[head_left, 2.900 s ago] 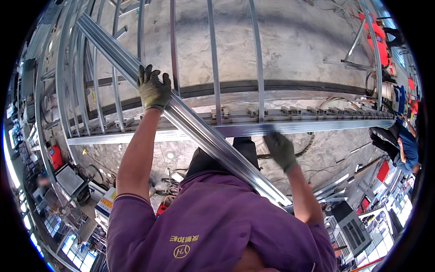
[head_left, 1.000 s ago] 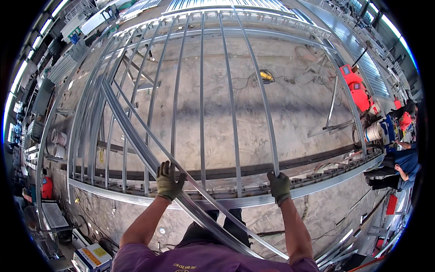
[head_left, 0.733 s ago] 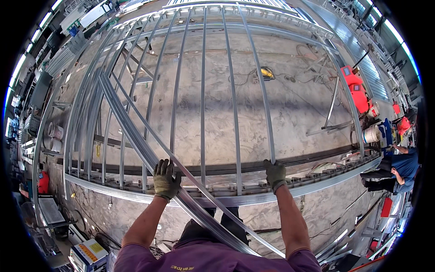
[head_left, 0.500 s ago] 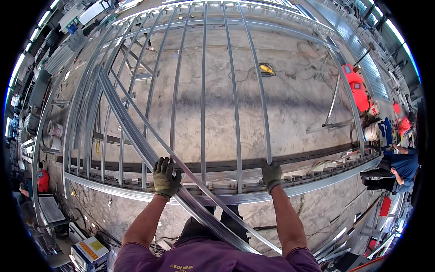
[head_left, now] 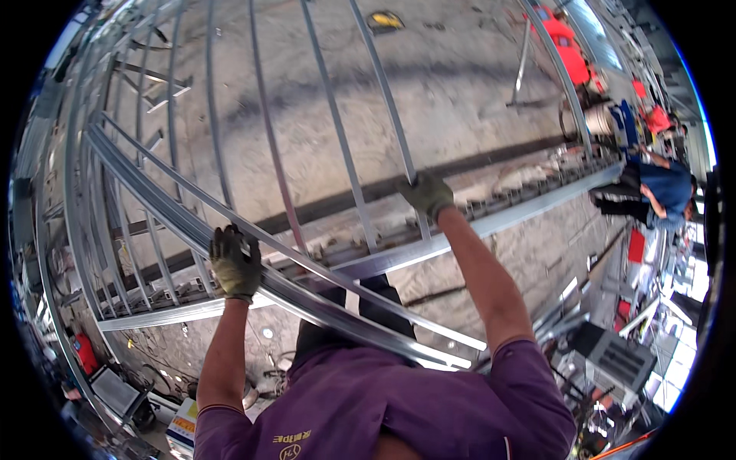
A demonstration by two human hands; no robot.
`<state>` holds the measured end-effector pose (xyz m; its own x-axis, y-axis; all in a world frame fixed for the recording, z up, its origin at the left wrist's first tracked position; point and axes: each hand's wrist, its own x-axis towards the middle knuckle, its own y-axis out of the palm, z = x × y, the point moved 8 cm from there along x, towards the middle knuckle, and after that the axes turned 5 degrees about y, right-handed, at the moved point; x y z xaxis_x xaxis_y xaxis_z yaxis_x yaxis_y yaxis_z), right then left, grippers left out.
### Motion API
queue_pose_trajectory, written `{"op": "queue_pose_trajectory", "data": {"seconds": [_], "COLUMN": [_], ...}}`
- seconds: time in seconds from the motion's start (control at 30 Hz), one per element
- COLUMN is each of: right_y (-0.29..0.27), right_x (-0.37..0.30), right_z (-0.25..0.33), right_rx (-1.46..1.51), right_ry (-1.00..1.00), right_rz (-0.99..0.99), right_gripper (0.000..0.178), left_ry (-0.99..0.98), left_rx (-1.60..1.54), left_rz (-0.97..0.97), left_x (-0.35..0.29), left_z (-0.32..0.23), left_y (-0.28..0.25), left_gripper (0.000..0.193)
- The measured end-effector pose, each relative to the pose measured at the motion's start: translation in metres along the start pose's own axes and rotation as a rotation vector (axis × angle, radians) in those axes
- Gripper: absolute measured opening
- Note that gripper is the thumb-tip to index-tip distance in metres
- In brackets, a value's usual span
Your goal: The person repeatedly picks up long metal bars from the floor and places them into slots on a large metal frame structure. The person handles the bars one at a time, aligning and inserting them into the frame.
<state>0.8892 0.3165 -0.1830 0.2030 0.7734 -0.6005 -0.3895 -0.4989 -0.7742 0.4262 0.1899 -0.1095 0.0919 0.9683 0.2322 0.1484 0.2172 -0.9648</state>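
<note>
**Gloved hands gripping steel frame members**

Head view, only one here. The left hand (head_left: 234, 264), in an olive-green knit glove w/ worn fabric, is sitting left of centre, fingers wrapping tight round a long channel rail (head_left: 307, 295). That rail is running diagonally from upper left of the frame down to lower centre-right, crossing just above the person's purple shirt (head_left: 383, 406). It's bright galvanised steel, smooth, folded into a shallow channel w/ raised lips; looks like two lengths lying together, can't tell if joined.

The right hand (head_left: 426, 193), same sort of glove, is sitting right of centre, a bit higher, fingers closing round the lower end of a thin upright stud (head_left: 383, 100), close to where the stud is meeting the bottom track (head_left: 498, 222). The track is stretching as a long pale metal band from lower left to the right edge, bowing w/ the lens.

Both belong to a big stud frame (head_left: 192, 153): parallel slim metal bars filling the upper half, spaced evenly, w/ shorter cross-braces at upper left. Behind the bars, a grey concrete floor (head_left: 460, 77), rough and stained, is showing through.

Containers: a whitish box (head_left: 184, 425) at lower left, contents too small to tell. Dark crate-like case (head_left: 613, 360) at lower right, ribbed top, inside hidden.

Far right, another person (head_left: 659, 192) in blue is bending over by the track's end.
</note>
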Motion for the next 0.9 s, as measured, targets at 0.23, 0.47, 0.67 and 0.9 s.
{"op": "queue_pose_trajectory", "data": {"seconds": [0.23,0.47,0.67,0.9], "right_y": [0.002,0.007,0.019,-0.022], "right_x": [0.017,0.034,0.032,-0.116], "right_z": [-0.011,-0.030,-0.040,-0.038], "right_rx": [-0.148,-0.138,-0.069,0.254], "right_ry": [0.042,0.057,0.096,-0.086], "right_rz": [0.111,0.084,0.000,-0.249], "right_gripper": [0.054,0.055,0.058,0.044], "left_ry": [0.025,0.021,0.023,-0.003], "left_rx": [-0.028,-0.037,-0.025,-0.063], "left_rz": [0.008,-0.005,0.008,0.006], "left_x": [0.011,0.012,0.011,0.003], "left_z": [-0.007,-0.005,-0.006,0.003], "left_y": [0.004,0.004,0.002,0.008], "left_gripper": [0.030,0.027,0.028,0.033]}}
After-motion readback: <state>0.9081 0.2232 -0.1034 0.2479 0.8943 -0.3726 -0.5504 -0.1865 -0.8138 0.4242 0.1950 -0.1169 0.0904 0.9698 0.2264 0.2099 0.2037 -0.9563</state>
